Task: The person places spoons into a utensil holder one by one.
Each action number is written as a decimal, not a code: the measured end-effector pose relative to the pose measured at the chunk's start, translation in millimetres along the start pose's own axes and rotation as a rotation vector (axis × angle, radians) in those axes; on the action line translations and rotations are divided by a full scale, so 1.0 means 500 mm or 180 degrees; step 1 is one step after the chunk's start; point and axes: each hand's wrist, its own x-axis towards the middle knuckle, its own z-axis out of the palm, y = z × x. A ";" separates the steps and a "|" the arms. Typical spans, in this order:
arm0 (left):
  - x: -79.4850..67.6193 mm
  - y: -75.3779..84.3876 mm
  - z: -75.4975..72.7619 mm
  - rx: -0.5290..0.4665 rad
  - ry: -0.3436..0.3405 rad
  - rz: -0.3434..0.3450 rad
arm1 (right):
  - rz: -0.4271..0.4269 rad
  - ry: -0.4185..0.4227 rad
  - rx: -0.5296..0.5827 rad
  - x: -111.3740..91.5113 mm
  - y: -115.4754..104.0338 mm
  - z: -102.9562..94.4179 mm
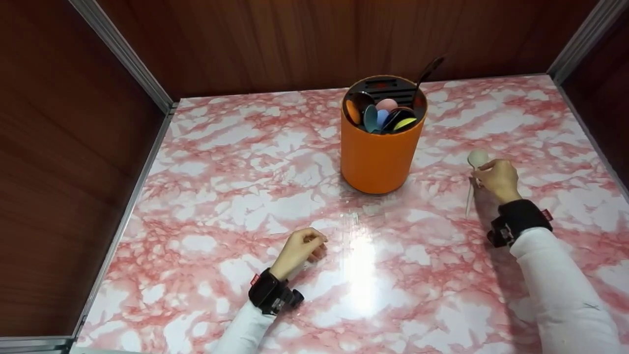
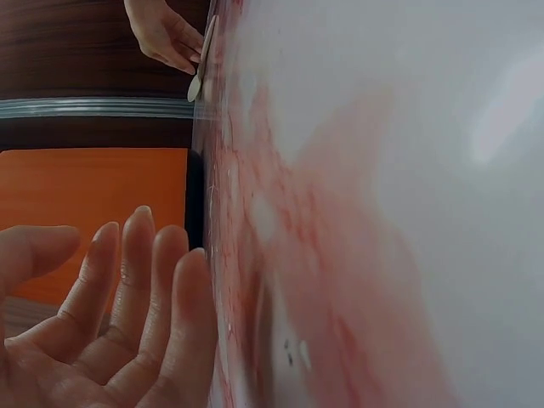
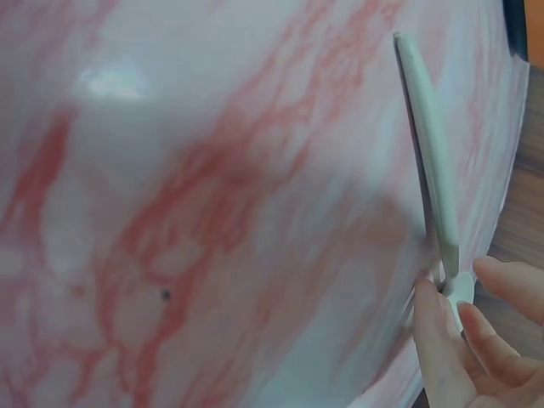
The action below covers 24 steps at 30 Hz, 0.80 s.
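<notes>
A pale, off-white spoon (image 1: 470, 199) lies on the right part of the table, its round bowl toward the back and its handle toward the front. My right hand (image 1: 499, 179) pinches it at the neck, just below the bowl. The right wrist view shows the long handle (image 3: 432, 144) stretching away from the fingertips, while the fingers partly cover the bowl. Over the front middle of the table, my left hand (image 1: 300, 248) holds nothing. Its fingers (image 2: 140, 263) are loosely bent and spread in the left wrist view.
An orange utensil holder (image 1: 378, 162) stands at the back centre, with several coloured spoons (image 1: 371, 118) and a dark long-handled utensil (image 1: 430, 69) in its slotted top. Brown wood-look panels (image 1: 275, 44) wall the red-and-white marbled table (image 1: 206, 211) at the back and sides.
</notes>
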 end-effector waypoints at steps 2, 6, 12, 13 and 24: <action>0.000 0.000 0.000 -0.0007 -0.0005 0.0002 | 0.0036 -0.0015 0.0010 -0.001 0.000 0.000; 0.000 -0.001 0.000 -0.0021 -0.0019 -0.0008 | 0.0077 -0.0068 0.0013 -0.003 0.001 0.001; 0.001 -0.001 0.001 -0.0016 -0.0014 0.0001 | 0.0033 -0.0094 -0.0007 -0.005 0.002 0.003; 0.001 -0.001 0.002 -0.0040 -0.0021 -0.0007 | 0.0043 -0.0101 -0.0016 -0.005 0.002 0.004; 0.001 -0.003 0.004 -0.0111 -0.0007 -0.0031 | 0.0144 -0.0385 0.0020 -0.010 -0.002 0.002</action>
